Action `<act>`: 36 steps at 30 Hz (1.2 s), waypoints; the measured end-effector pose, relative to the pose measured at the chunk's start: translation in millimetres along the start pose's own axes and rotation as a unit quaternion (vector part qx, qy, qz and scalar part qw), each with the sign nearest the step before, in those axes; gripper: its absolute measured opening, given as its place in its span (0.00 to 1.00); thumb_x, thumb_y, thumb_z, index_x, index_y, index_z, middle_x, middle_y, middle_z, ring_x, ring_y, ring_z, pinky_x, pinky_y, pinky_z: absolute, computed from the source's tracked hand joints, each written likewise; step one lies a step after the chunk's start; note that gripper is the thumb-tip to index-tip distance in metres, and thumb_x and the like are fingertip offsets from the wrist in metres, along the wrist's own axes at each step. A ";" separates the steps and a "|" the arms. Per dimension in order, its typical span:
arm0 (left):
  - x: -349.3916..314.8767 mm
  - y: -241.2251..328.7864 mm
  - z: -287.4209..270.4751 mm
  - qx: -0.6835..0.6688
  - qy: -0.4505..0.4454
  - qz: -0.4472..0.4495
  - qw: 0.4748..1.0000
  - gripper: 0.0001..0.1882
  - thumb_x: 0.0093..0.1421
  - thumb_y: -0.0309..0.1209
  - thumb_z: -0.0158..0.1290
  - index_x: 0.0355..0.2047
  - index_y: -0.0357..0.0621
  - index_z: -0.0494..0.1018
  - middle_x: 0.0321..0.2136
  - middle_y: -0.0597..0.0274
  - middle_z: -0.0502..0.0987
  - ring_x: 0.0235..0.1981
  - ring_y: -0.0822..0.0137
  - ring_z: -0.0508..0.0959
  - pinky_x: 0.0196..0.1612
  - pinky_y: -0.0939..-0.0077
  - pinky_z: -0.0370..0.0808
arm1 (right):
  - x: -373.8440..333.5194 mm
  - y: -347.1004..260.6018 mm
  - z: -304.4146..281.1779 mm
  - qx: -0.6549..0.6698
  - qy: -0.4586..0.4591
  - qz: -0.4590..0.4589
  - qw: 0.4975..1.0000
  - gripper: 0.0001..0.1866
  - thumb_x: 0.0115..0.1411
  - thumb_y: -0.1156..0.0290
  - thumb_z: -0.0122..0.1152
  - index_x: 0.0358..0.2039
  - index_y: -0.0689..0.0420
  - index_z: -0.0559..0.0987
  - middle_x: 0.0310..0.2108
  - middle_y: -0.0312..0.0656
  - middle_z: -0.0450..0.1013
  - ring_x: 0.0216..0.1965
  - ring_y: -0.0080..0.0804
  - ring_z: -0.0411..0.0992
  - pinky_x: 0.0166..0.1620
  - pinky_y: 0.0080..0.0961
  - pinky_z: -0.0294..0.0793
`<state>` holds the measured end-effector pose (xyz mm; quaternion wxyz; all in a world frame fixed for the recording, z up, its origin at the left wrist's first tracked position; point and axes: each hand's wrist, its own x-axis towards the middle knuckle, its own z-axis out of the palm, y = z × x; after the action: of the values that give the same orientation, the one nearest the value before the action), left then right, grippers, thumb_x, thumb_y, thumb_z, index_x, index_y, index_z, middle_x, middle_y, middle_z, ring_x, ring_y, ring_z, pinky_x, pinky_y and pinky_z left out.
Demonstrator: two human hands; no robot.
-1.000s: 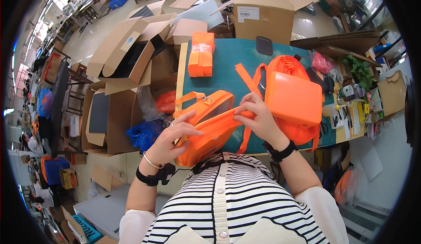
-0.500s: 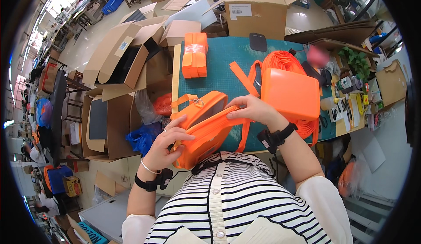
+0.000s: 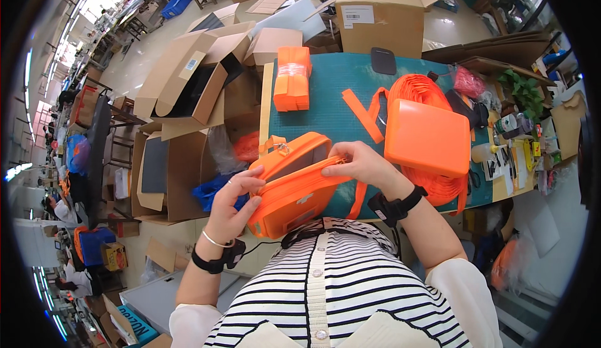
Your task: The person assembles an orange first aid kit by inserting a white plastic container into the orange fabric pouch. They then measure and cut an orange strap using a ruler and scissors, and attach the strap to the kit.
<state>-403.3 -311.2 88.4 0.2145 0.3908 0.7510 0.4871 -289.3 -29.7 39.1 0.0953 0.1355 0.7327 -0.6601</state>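
Note:
An orange zip case (image 3: pixel 294 203) stands partly open in front of my body, its dark grey lining showing between its two halves. My left hand (image 3: pixel 228 205) grips its left end, thumb on the near half and fingers along the upper edge. At the other end, my right hand (image 3: pixel 362 164) pinches the zipped rim between thumb and fingers. A small metal clip (image 3: pixel 282 148) sits on an orange tab on the far half. Whether a zip pull is between my right fingertips is hidden.
On the green cutting mat (image 3: pixel 338 82) lie a wrapped orange stack (image 3: pixel 292 85), a rolled orange strip (image 3: pixel 419 91) and a second orange case (image 3: pixel 427 136). Cardboard boxes (image 3: pixel 188 94) crowd the left. Tools and bottles (image 3: pixel 506 124) line the right edge.
The case has tipped so more of its near face shows. My left fingers have shifted along its edge, and my right hand keeps its pinch. The whole view has swung slightly.

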 end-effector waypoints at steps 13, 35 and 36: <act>-24.1 -7.7 24.6 -0.102 0.122 0.043 0.986 0.13 0.54 0.13 0.48 0.39 0.34 0.75 0.47 0.46 0.72 0.48 0.58 0.74 0.46 0.73 0.73 | -7.9 6.8 1.1 -0.015 0.011 -0.046 0.999 0.17 0.47 0.59 0.69 0.25 0.60 0.75 0.21 0.34 0.65 0.25 0.22 0.64 0.29 0.22 0.62; 23.1 24.3 28.6 0.164 -0.135 -0.096 0.973 0.13 0.57 0.26 0.54 0.42 0.36 0.73 0.31 0.54 0.74 0.32 0.63 0.74 0.38 0.75 0.71 | -1.9 0.5 72.4 -0.153 0.113 -0.168 0.967 0.18 0.48 0.57 0.66 0.34 0.56 0.77 0.30 0.42 0.69 0.30 0.36 0.70 0.34 0.28 0.68; 22.9 23.8 24.9 0.144 -0.129 -0.115 0.974 0.13 0.56 0.25 0.55 0.42 0.36 0.73 0.31 0.55 0.74 0.31 0.65 0.74 0.38 0.76 0.71 | -1.7 1.6 70.7 -0.114 0.106 -0.173 0.972 0.19 0.48 0.57 0.66 0.37 0.56 0.77 0.31 0.41 0.69 0.29 0.33 0.69 0.33 0.27 0.68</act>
<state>-390.6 -273.7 100.4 0.3058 0.3881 0.8193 0.2908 -289.9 -99.9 30.4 -0.0843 0.0641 0.8213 -0.5605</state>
